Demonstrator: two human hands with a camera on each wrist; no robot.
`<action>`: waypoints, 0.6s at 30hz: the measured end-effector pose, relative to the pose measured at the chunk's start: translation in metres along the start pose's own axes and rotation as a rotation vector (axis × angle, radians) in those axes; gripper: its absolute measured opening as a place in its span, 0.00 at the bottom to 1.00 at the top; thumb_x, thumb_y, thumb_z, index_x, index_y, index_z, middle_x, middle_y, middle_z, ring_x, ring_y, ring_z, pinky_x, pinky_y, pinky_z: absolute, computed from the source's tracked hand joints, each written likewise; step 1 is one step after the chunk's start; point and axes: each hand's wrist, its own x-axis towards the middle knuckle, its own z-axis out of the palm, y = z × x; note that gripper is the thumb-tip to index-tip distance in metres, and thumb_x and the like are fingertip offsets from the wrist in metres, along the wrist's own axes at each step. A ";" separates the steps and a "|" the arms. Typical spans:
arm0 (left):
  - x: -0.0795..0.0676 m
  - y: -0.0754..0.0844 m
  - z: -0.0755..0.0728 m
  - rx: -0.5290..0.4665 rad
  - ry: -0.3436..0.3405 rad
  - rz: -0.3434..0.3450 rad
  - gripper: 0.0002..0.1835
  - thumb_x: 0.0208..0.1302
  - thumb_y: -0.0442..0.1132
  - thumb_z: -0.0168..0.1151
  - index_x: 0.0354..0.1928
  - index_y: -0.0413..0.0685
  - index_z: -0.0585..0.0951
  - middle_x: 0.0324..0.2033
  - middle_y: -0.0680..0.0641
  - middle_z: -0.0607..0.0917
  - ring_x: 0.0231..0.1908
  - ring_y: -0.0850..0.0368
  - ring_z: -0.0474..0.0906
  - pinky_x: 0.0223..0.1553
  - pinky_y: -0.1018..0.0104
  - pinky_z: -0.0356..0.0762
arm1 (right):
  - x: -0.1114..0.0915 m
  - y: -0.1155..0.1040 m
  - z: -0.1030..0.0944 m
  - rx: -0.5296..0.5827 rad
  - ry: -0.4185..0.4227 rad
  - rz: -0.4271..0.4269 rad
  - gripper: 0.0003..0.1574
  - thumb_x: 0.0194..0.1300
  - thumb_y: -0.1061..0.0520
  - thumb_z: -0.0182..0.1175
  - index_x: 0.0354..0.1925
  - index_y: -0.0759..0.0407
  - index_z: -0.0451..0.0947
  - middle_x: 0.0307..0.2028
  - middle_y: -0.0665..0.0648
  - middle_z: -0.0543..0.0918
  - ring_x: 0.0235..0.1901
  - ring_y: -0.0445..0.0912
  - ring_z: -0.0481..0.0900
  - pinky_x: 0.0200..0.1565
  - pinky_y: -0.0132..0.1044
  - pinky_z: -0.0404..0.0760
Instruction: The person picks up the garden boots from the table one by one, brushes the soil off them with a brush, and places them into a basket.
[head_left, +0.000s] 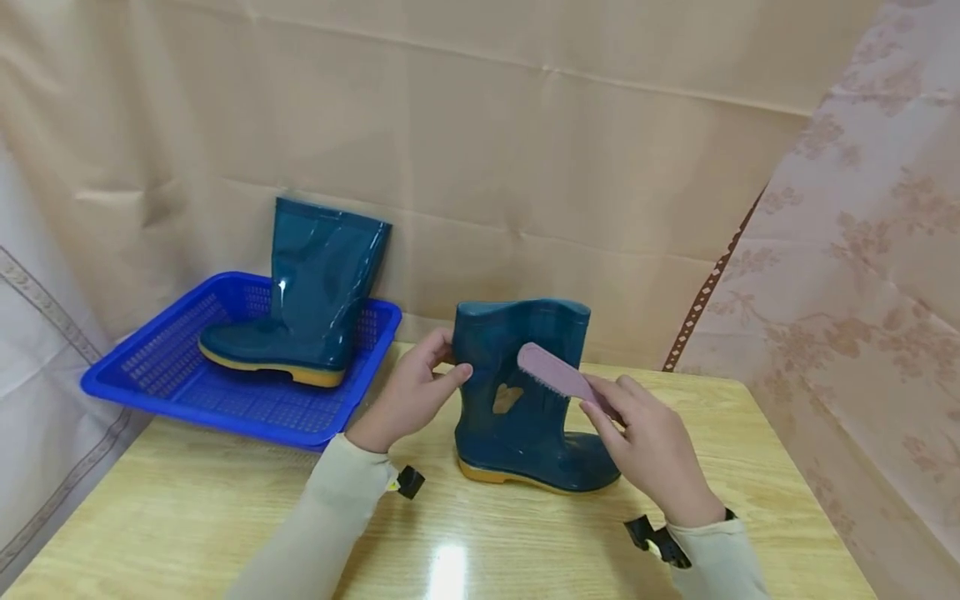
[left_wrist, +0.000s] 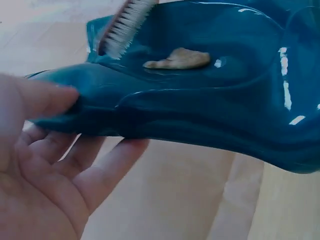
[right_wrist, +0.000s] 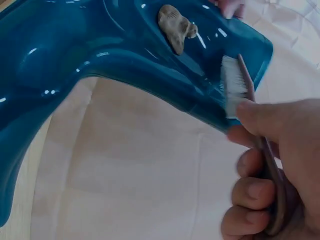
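A dark teal rubber boot with a yellow sole stands upright on the table, toe to the right. On the side of its shaft is a tan, mud-like patch. My left hand grips the shaft near its top, thumb on the near side and fingers round the back edge. In my right hand is a pinkish-mauve scrub brush, held by its handle. Its white bristles face the shaft above the patch, at or close to the surface, as the right wrist view shows.
To the left, a blue plastic basket holds a matching boot, leaning upright. The wooden table runs back to a beige curtain. A floral cloth hangs on the right.
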 end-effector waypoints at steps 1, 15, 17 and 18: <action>0.000 0.002 -0.001 0.002 -0.016 0.000 0.18 0.75 0.32 0.61 0.63 0.46 0.73 0.55 0.45 0.83 0.53 0.48 0.80 0.53 0.53 0.84 | 0.000 0.000 0.001 -0.001 0.014 -0.012 0.24 0.64 0.57 0.74 0.58 0.57 0.85 0.28 0.47 0.74 0.23 0.38 0.64 0.22 0.30 0.62; -0.003 0.010 0.009 -0.102 0.137 0.050 0.20 0.72 0.32 0.65 0.64 0.44 0.77 0.53 0.41 0.87 0.51 0.48 0.86 0.51 0.57 0.85 | 0.003 -0.012 0.006 0.029 0.088 -0.009 0.25 0.60 0.61 0.75 0.57 0.57 0.86 0.24 0.45 0.73 0.21 0.36 0.63 0.21 0.29 0.62; -0.002 0.009 0.013 -0.129 0.193 0.080 0.17 0.71 0.31 0.65 0.60 0.41 0.79 0.50 0.40 0.88 0.48 0.49 0.87 0.49 0.60 0.85 | 0.005 -0.016 0.006 0.029 0.099 0.016 0.25 0.61 0.60 0.75 0.57 0.57 0.86 0.25 0.45 0.74 0.21 0.37 0.64 0.21 0.30 0.63; -0.002 0.008 0.014 -0.141 0.227 0.095 0.16 0.71 0.31 0.65 0.58 0.40 0.79 0.49 0.39 0.89 0.47 0.50 0.87 0.48 0.61 0.85 | 0.006 -0.019 0.006 0.037 0.105 0.033 0.25 0.61 0.60 0.75 0.57 0.57 0.86 0.25 0.46 0.75 0.21 0.38 0.65 0.21 0.30 0.64</action>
